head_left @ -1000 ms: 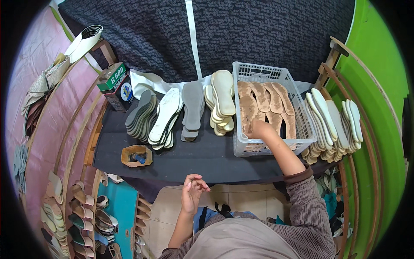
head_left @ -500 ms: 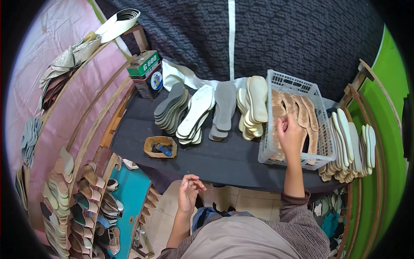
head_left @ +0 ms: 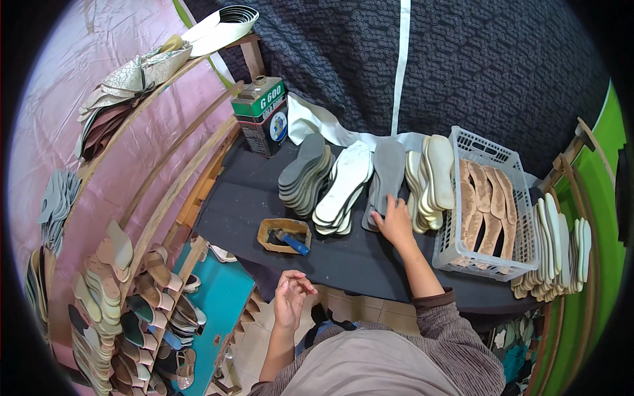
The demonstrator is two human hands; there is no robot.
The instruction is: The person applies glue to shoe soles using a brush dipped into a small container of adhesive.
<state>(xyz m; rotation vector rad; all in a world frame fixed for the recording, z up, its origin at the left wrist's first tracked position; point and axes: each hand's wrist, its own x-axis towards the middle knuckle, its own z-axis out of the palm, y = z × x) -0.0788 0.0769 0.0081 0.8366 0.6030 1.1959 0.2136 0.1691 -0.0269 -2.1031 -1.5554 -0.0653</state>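
- Your right hand (head_left: 395,223) has left the white basket (head_left: 456,254) and now presses flat on the grey insoles (head_left: 386,173), gripping nothing.
- Your left hand (head_left: 290,300) stays near you, fingers loosely curled, empty.

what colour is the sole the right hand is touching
Grey: the right hand rests on the grey insole stack, seen in the head view.

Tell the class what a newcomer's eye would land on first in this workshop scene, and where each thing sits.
First come the fanned stacks of grey and cream shoe insoles along the dark worktop, with the right hand resting on the flat grey foam insole stack in the middle. Right of them stands a white plastic lattice basket of tan cork-like insoles. The left hand hovers empty near a small brown tray holding a blue-handled brush.
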